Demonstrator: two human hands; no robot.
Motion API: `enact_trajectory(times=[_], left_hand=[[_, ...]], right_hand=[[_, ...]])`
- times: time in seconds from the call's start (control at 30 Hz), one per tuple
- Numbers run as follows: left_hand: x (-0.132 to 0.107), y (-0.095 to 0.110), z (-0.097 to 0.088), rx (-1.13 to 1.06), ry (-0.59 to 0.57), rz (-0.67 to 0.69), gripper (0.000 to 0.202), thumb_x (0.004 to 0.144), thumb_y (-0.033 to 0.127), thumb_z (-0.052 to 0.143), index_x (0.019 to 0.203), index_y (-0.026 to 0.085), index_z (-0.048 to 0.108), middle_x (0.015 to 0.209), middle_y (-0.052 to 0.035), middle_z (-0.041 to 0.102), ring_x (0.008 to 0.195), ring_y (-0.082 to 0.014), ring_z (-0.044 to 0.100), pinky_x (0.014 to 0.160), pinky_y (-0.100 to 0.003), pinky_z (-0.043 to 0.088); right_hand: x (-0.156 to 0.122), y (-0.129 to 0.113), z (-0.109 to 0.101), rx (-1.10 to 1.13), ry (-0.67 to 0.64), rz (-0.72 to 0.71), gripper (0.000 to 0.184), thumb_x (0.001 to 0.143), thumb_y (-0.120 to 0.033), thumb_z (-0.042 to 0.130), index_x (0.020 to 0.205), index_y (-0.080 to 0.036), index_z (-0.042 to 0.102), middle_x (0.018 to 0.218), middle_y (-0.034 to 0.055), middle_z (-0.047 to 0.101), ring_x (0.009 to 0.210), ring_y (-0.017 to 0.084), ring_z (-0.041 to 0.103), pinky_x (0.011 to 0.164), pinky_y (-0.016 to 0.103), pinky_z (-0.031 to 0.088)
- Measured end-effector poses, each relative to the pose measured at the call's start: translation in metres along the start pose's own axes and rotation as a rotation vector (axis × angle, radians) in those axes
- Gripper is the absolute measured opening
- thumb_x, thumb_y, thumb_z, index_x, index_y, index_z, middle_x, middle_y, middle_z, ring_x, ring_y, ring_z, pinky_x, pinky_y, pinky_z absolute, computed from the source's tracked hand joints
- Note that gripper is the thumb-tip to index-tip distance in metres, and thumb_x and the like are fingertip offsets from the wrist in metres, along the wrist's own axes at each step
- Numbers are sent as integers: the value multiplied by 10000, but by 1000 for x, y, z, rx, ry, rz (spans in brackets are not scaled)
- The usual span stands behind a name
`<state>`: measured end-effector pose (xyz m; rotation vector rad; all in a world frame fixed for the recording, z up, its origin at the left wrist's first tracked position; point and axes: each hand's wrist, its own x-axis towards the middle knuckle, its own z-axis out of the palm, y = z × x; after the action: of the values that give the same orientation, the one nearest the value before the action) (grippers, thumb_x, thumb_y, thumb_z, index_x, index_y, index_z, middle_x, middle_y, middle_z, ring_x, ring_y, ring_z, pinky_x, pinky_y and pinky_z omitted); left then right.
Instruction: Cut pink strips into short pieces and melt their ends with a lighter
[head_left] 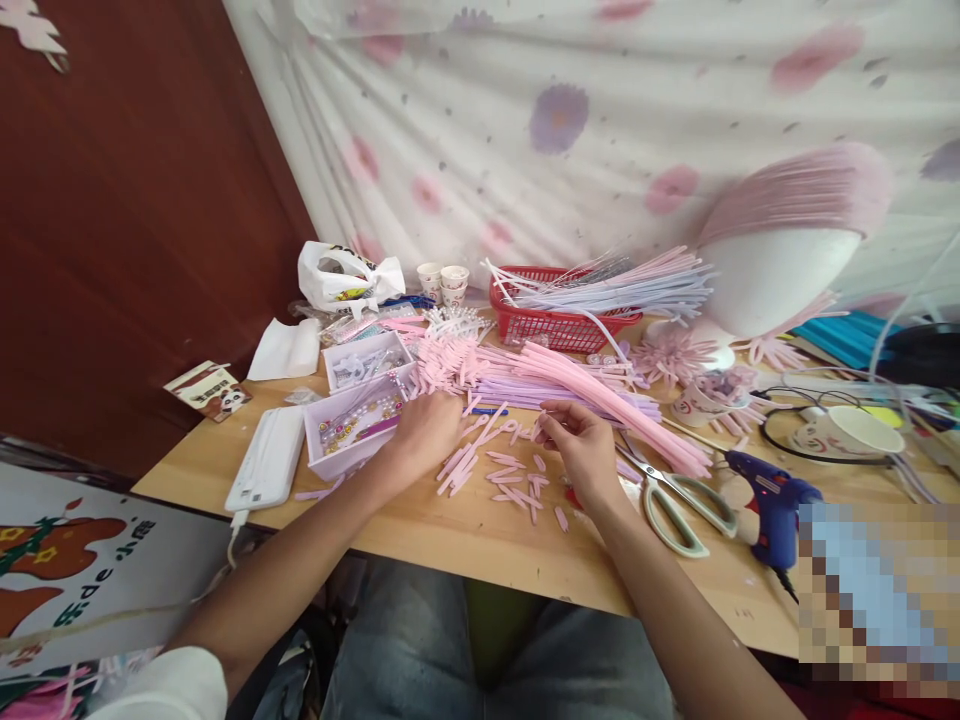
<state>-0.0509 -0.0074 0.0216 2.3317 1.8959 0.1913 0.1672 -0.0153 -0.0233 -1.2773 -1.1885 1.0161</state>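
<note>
My left hand (431, 432) reaches over the table beside a white box of beads (337, 462) and a heap of short pink pipe-cleaner pieces (450, 362). Its fingertips are hidden behind the hand, so I cannot tell what it holds. My right hand (583, 442) has thumb and fingers pinched together on a small pale pink pipe-cleaner piece. Between the hands lie cut pink strips (466, 462) and several short folded pieces (511, 494). Behind them are bundles of long pink pipe cleaners (615, 400) and purple pipe cleaners (517, 390).
Scissors (675, 500) and a blue glue gun (772, 500) lie right of my right hand. A red basket (532, 330) of pipe cleaners stands behind, near a white foam form (780, 270). A white power bank (266, 458) with a cable is at the left edge.
</note>
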Motion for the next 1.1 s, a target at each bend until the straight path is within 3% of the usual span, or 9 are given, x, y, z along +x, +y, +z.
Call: enact_trajectory(times=[0.13, 0.23, 0.3, 0.33, 0.47, 0.53, 0.63, 0.73, 1.1], left_hand=[[-3, 6, 2, 44, -54, -16, 246, 910, 131, 519, 964, 105, 757, 940, -219, 736, 895, -338, 721, 801, -410, 521], [-4, 12, -15, -27, 88, 32, 262, 928, 177, 498, 887, 124, 752, 944, -187, 739, 891, -307, 711, 788, -387, 520], [-3, 21, -29, -247, 177, 67, 218, 910, 220, 551, 832, 145, 740, 903, -139, 746, 882, -268, 699, 792, -357, 518], [-3, 28, -34, -422, 138, 79, 189, 893, 224, 578, 803, 148, 727, 836, -108, 742, 812, -233, 694, 753, -328, 518], [-5, 58, -20, -1043, -385, -5, 176, 904, 242, 569, 786, 147, 661, 596, -11, 644, 488, -125, 577, 520, -240, 457], [-10, 66, 2, -1093, -373, -46, 207, 923, 244, 525, 778, 157, 644, 552, 14, 596, 463, -119, 553, 490, -228, 418], [-19, 61, 31, -887, -197, 25, 212, 906, 239, 543, 732, 167, 641, 623, -11, 640, 540, -146, 587, 538, -254, 403], [-25, 44, 41, -640, 27, 75, 156, 895, 170, 534, 793, 169, 652, 755, -49, 699, 690, -184, 637, 656, -285, 421], [-20, 12, 39, -326, 97, 53, 201, 943, 191, 487, 946, 162, 685, 930, -110, 752, 869, -237, 696, 777, -313, 459]], right_hand=[[1, 2, 0, 10, -8, 2, 283, 736, -389, 755, 918, -176, 717, 664, 15, 680, 571, 166, 637, 608, 309, 522], [1, 1, 0, 62, -3, 27, 294, 711, -379, 780, 911, -173, 717, 668, 9, 677, 568, 155, 630, 596, 297, 516], [2, -2, -2, 113, 13, 47, 309, 690, -374, 801, 910, -174, 719, 671, 5, 674, 572, 149, 626, 583, 286, 509], [3, -3, -4, 142, 33, 50, 319, 682, -375, 811, 915, -177, 721, 683, 4, 676, 578, 146, 624, 585, 284, 510], [8, -8, -12, 193, 176, -4, 297, 682, -373, 816, 893, -187, 720, 719, -2, 674, 592, 127, 602, 598, 276, 505], [9, -8, -15, 181, 207, -21, 262, 692, -361, 804, 865, -189, 711, 677, -12, 656, 582, 125, 588, 583, 265, 487], [10, -7, -15, 189, 192, 3, 266, 684, -358, 802, 866, -190, 706, 648, -21, 642, 560, 123, 577, 565, 261, 483], [8, -6, -12, 184, 170, 20, 293, 676, -377, 805, 882, -191, 712, 666, -17, 651, 560, 130, 592, 575, 278, 514], [8, 0, -12, 113, 134, 1, 298, 705, -380, 791, 915, -180, 725, 715, 7, 683, 572, 139, 625, 590, 291, 541]])
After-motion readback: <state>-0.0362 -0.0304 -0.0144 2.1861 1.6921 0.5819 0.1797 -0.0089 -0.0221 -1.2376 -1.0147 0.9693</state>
